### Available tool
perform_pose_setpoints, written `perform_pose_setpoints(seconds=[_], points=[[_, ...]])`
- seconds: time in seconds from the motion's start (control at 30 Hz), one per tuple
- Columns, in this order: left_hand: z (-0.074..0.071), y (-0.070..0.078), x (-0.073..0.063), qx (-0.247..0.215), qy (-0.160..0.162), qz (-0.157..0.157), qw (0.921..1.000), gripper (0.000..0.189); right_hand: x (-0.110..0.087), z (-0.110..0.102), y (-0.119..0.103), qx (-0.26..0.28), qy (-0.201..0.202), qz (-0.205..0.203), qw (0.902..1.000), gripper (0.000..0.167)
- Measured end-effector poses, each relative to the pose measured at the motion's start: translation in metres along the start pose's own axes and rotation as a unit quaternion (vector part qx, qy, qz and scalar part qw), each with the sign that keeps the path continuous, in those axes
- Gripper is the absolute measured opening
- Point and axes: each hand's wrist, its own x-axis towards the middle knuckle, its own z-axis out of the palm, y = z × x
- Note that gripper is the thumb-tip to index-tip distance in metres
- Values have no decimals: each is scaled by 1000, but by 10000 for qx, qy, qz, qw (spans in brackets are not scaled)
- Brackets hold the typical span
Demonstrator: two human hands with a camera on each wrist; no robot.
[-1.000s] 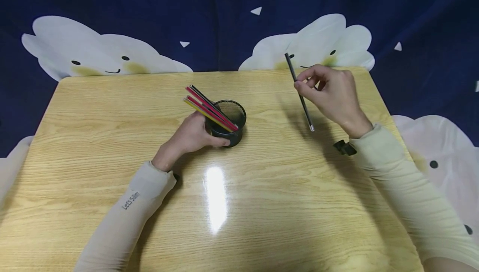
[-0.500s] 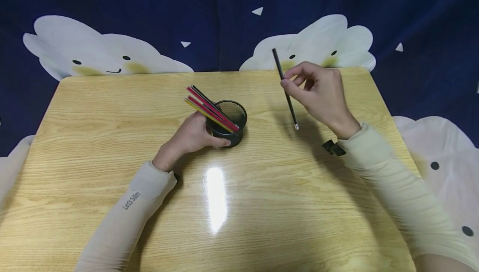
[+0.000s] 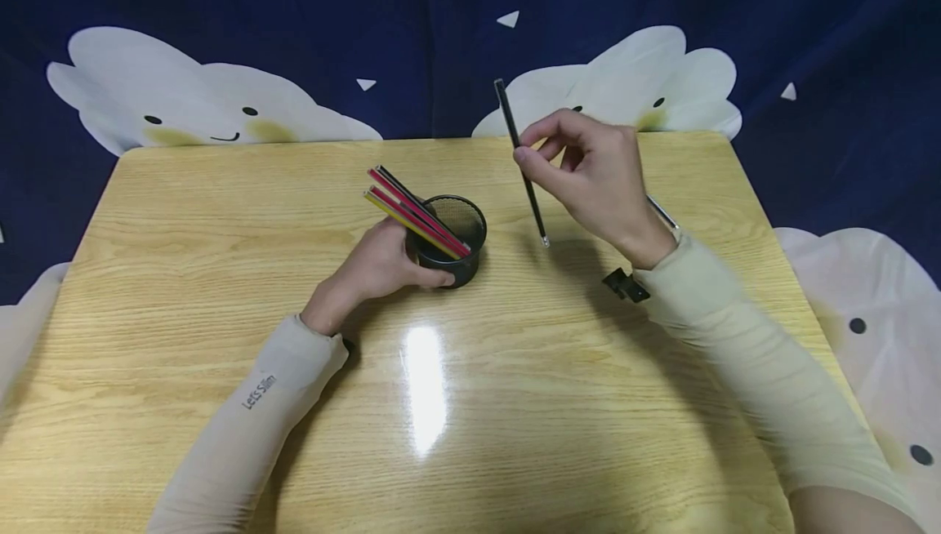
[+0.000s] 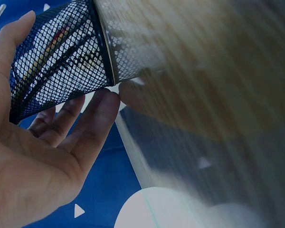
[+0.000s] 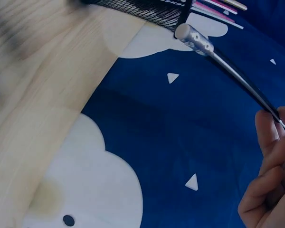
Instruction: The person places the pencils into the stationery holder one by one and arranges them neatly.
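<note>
Only the left wrist view shows the left hand's (image 4: 42,159) fingertips (image 4: 108,100) round one mesh cup (image 3: 465,270); four pencils (image 3: 420,220) lean inside; the right hand (image 3: 599,179) pinches one black pencil (image 3: 532,195).

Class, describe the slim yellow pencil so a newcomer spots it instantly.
On the light wooden table, a left hand grips a round black mesh cup. Beside the slim red pencils and slim black pencil leaning leftward in it, the slim yellow pencil lies lowest in the head view, the only yellow one.
</note>
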Motion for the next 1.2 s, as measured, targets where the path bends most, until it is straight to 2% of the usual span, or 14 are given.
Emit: perform_pose_setpoints(seconds=[0.73, 1.2], points=[[-2, -1, 2, -64, -38, 55, 10000, 59, 23, 30, -26, 679, 226, -835, 9939, 11], [-1, -3, 1, -112, -42, 174, 9998, 48, 18, 55, -29, 700, 30, -947, 9930, 6]])
